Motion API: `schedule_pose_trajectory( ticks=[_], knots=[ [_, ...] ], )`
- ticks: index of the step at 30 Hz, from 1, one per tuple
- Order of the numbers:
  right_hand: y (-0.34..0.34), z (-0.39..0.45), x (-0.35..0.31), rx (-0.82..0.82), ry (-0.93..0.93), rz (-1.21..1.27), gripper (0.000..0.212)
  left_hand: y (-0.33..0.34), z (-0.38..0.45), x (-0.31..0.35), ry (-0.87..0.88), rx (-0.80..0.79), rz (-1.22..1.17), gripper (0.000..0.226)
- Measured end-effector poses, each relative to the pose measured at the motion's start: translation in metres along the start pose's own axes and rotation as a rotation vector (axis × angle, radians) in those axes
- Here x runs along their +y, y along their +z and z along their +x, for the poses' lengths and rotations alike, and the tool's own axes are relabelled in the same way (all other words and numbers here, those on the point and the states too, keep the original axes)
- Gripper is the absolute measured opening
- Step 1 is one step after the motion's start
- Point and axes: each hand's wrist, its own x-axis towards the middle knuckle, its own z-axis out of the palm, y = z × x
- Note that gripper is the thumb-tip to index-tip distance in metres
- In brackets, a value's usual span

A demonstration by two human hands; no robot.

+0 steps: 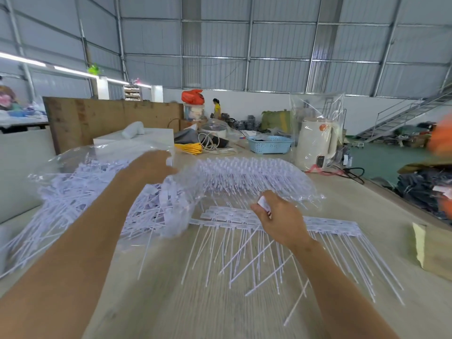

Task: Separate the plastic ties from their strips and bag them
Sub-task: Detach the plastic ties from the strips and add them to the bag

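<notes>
A clear plastic bag [80, 189] full of loose white ties lies on the left of the wooden table [215, 311]. My left hand [151, 165] reaches over the bag's mouth and grips its rim. My right hand [278, 216] pinches the heads of a few white ties [263, 203] above the strips. Strips of joined ties [325, 227] lie in front of it, tails fanned toward me. Behind them a second clear bag [252, 174] holds a dense stack of tie strips.
At the table's back stand a blue basket [270, 144], a white appliance in plastic wrap [315, 143], yellow cables [189, 148] and a white box [146, 137]. A cardboard box [433, 250] sits at the right edge. A person stands far off.
</notes>
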Motion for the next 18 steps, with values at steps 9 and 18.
schedule_pose_trajectory(
  ticks=[9,18],
  knots=[
    [0.0,0.0,-0.002,-0.017,-0.012,-0.01,0.031,0.048,0.016,-0.037,-0.055,0.17,0.474,0.053],
    [0.0,0.001,-0.004,-0.006,-0.011,0.011,0.028,0.053,0.018,-0.036,-0.195,0.328,0.334,0.032]
  ],
)
